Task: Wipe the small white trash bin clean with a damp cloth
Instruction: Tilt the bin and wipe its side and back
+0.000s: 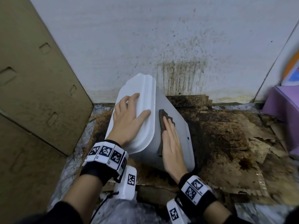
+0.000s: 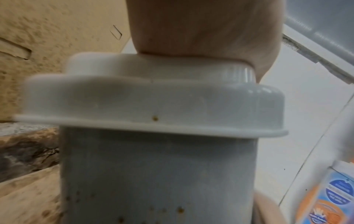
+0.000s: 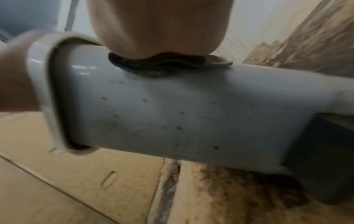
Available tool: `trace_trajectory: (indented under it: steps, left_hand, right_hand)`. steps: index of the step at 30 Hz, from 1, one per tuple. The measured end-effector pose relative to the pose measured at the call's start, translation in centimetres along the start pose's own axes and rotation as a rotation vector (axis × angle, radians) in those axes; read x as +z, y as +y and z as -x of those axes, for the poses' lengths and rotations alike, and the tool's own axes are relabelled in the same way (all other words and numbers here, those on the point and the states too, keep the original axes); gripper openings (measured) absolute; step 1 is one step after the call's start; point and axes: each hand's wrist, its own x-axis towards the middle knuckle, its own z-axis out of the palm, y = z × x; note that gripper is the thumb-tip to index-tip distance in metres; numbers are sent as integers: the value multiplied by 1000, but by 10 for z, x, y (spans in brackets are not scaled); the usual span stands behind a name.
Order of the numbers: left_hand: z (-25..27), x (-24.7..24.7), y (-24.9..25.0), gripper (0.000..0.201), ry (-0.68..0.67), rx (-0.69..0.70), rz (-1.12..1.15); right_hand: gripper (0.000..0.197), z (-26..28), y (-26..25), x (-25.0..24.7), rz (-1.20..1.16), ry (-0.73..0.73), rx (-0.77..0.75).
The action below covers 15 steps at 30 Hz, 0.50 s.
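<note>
I count one stained wall (image 1: 161, 38), two cardboard panels (image 1: 35, 75), and one white trash bin (image 1: 176, 126) tilted on soiled floor cardboard. My left hand (image 1: 129, 120) lies spread flat on its lid (image 1: 137, 88); my right hand (image 1: 173, 143), fingers straight together, presses one dark cloth (image 1: 161, 120) against its side.

Bare hands; black wristbands (image 1: 95, 172) ringed with white blocks (image 1: 107, 152) bearing black square-code markers. White camera housings (image 1: 127, 183) under each wrist, thin black cable (image 1: 103, 202), dark sleeves (image 1: 64, 212).
</note>
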Motion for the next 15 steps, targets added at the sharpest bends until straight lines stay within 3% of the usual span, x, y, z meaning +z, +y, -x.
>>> trace_trajectory:
  steps: [4,9,12,15]
  left_hand:
    - [1,-3,-1,75,-12,-13,10]
    - [3,-3,0,75,-11,-14,22]
    - [3,-3,1,76,-11,-18,21]
    - [2,-2,1,77,-3,-24,22]
  right_hand:
    - [47,6,44,-7,27,40,73]
    - [46,13,94,-25,19,105,322]
    - [49,12,102,-24,-53,185,445]
    - [52,9,90,-14,-67,246,468]
